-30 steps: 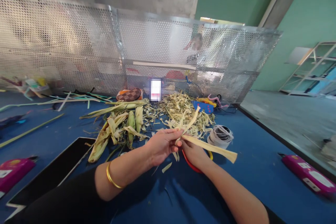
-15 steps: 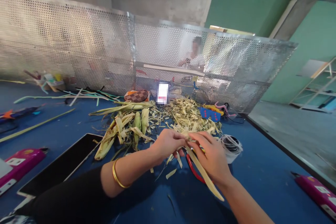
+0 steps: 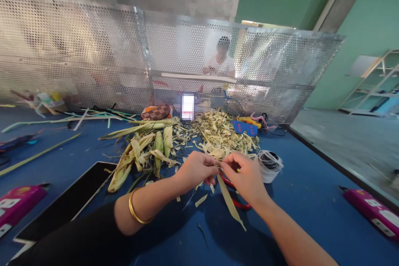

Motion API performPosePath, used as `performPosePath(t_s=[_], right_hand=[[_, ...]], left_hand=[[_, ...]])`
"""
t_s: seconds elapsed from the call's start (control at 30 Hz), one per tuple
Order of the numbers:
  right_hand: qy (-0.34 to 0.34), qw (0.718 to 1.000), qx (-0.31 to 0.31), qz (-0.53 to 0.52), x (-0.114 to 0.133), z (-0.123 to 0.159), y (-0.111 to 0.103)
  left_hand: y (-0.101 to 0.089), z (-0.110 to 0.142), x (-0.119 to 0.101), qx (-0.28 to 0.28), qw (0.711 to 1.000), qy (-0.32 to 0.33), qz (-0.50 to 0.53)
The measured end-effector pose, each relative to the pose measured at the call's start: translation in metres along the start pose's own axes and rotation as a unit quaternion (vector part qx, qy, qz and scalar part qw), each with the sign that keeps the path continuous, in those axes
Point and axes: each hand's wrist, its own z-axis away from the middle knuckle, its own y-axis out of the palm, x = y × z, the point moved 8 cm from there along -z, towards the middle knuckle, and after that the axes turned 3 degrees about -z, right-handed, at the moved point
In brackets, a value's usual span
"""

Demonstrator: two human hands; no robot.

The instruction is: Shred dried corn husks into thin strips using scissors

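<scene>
My left hand [image 3: 198,169] and my right hand [image 3: 246,174] meet above the table, fingertips pinched together around one end of a pale corn husk strip [image 3: 230,203]. The strip's free end hangs down toward me between the hands. What the fingertips do at the pinched end is partly hidden. Beneath my right hand lie red-handled scissors [image 3: 242,205], mostly covered. Small husk scraps [image 3: 201,200] are scattered under my left hand. Just beyond the hands is a heap of shredded husk [image 3: 218,131], and whole dried corn husks [image 3: 137,158] lie to its left.
A white container with coiled wire [image 3: 269,166] stands right of my hands. A black tray [image 3: 73,195] and a magenta power strip [image 3: 23,203] are at left; another power strip [image 3: 370,208] is at right. A perforated metal screen [image 3: 187,50] runs behind, with a person beyond.
The husk strip now hangs more steeply and its free end has swung left. My right hand's fingers have drawn in to a tighter pinch. The whole view has shifted slightly.
</scene>
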Motion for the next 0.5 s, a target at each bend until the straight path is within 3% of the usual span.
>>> performPosePath(t_s=[0.13,0.2,0.37,0.5], right_hand=[[-0.115,0.984,-0.074,0.111,0.025,0.009,-0.002],[-0.131,0.979,-0.098,0.119,0.031,0.013,-0.002],[-0.066,0.989,-0.126,0.041,0.022,0.014,-0.002],[-0.015,0.994,-0.093,-0.060,0.008,0.009,-0.001]], left_hand=[[0.000,0.005,-0.007,-0.052,0.989,0.067,-0.124],[-0.001,0.009,-0.011,-0.088,0.977,0.096,-0.167],[0.001,0.015,-0.016,-0.127,0.963,0.121,-0.204],[0.001,0.017,-0.020,-0.131,0.960,0.125,-0.212]])
